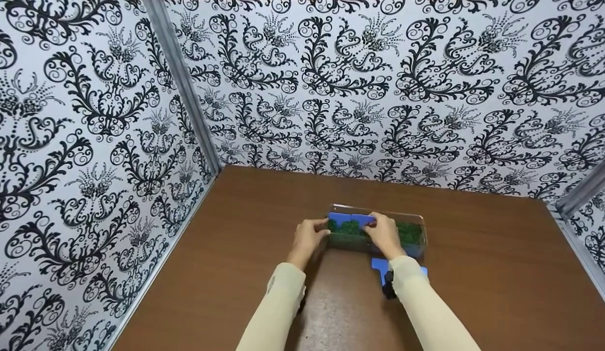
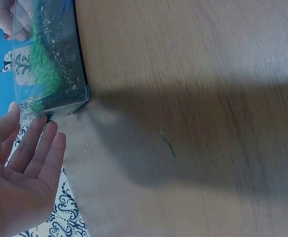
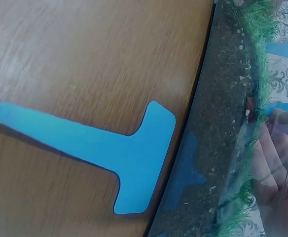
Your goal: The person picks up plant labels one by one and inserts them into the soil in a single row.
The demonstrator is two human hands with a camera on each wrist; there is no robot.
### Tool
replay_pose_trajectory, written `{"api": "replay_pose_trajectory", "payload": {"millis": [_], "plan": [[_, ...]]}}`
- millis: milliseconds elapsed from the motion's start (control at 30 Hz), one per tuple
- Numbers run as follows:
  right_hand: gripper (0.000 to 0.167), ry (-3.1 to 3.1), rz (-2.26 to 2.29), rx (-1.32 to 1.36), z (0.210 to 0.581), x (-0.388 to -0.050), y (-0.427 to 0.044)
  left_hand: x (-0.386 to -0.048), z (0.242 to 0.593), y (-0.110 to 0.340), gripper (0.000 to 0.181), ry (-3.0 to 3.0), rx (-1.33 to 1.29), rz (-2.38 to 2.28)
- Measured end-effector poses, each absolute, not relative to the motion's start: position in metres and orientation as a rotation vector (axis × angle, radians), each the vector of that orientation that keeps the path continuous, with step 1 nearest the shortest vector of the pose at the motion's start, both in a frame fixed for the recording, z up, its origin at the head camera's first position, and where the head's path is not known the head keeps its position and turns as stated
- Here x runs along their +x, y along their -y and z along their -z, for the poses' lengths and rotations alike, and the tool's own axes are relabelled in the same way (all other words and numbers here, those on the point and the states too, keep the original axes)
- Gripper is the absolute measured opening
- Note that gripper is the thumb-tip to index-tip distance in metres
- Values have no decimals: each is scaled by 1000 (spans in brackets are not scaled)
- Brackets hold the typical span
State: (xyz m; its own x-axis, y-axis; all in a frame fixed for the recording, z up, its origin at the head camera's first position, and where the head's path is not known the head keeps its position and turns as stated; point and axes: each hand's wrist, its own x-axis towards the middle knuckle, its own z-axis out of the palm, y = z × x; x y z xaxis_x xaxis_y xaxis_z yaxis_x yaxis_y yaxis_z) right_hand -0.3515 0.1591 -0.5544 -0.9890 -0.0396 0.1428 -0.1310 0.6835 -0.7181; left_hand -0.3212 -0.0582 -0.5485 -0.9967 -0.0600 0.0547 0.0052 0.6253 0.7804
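A long clear box (image 1: pixel 348 242) holds dark soil and green grass (image 1: pixel 350 228). Blue T-shaped plant labels (image 1: pixel 339 217) stand upright among the grass along its left part. My right hand (image 1: pixel 386 236) reaches over the front wall into the box, its curled fingers pinching at the right-hand blue label; the fingertips are partly hidden by grass. At the box's left end is my left hand (image 2: pixel 25 168), fingers extended and thumb near the top rim, steadying that end. Another blue plant label (image 3: pixel 119 150) lies flat on the table in front of the box, under my right wrist.
The brown wooden table (image 1: pixel 234 253) carries the box. A green shred (image 2: pixel 168 143) lies on it near the box's left end. Patterned walls (image 1: pixel 331 97) enclose the table at the back and left.
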Motion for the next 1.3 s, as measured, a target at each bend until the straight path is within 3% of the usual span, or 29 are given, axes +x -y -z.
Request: {"api": "replay_pose_trajectory", "payload": {"millis": [933,1300], "plan": [[9,2785,-1162,155,557,-352,-157,-319,547,59,33,2753,68,1381],[16,2819,-1124,136,555,-356,-159,-319,546,58,34,2751,67,1410]]}}
